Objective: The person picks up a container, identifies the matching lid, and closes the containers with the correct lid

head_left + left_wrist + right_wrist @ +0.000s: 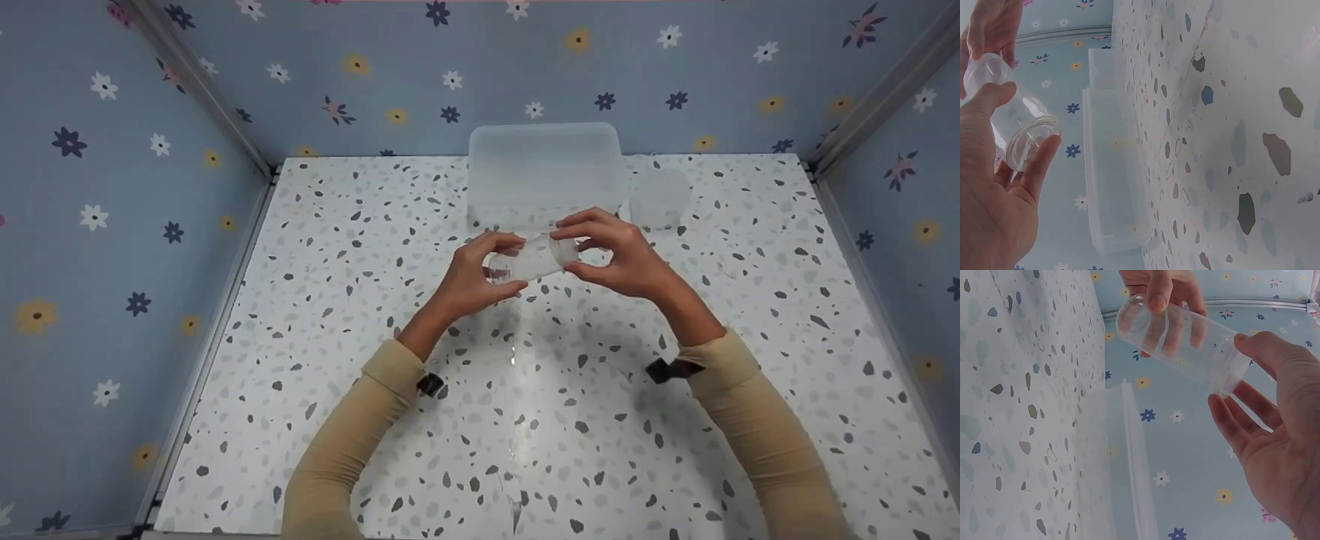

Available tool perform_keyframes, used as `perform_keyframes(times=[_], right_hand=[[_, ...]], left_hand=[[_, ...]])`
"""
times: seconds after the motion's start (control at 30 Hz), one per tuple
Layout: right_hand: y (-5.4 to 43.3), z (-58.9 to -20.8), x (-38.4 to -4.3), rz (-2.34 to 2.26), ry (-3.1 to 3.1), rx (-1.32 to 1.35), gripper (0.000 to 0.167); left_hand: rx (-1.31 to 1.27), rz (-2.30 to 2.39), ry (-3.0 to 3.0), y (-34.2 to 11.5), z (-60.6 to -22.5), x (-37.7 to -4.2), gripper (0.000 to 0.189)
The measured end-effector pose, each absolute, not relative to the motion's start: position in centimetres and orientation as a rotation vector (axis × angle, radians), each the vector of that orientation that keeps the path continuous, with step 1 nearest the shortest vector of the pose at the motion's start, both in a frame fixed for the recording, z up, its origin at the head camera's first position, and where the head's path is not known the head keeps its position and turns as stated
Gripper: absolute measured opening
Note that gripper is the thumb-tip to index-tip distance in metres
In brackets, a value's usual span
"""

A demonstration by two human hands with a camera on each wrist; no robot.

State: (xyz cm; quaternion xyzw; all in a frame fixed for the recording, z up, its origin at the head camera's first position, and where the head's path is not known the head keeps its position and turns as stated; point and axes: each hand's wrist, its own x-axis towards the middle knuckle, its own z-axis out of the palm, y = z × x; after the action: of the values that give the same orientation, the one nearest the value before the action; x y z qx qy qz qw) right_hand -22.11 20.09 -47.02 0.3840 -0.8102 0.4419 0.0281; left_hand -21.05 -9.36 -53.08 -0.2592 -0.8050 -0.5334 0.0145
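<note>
A clear cylindrical jar [536,259] is held tilted above the table between both hands. My left hand [474,276] grips its rounded glassy end, thumb on one side and fingers on the other. With fingertips and thumb, my right hand [619,255] pinches the frosted lid [1231,368] at the other end. The lid sits on the jar, though whether it is tight I cannot tell. In the right wrist view the left fingers show through the jar's clear wall [1185,343]. No contents can be made out inside.
A translucent rectangular bin [544,165] stands at the back of the table, just beyond the hands. Right of it is a pale, see-through rounded item [661,196]. Flower-patterned panels [405,67] enclose the speckled tabletop [337,300] at the back and sides.
</note>
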Motion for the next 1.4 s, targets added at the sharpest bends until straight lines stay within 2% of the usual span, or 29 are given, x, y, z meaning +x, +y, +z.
perform_keyframes(times=[1.4], right_hand=[[20.5,-46.9,-23.2,1.429,-2.481,1.127,0.044]], left_hand=[[-0.805,-1.487,-2.553,-9.5,-53.1,-21.5,0.063]])
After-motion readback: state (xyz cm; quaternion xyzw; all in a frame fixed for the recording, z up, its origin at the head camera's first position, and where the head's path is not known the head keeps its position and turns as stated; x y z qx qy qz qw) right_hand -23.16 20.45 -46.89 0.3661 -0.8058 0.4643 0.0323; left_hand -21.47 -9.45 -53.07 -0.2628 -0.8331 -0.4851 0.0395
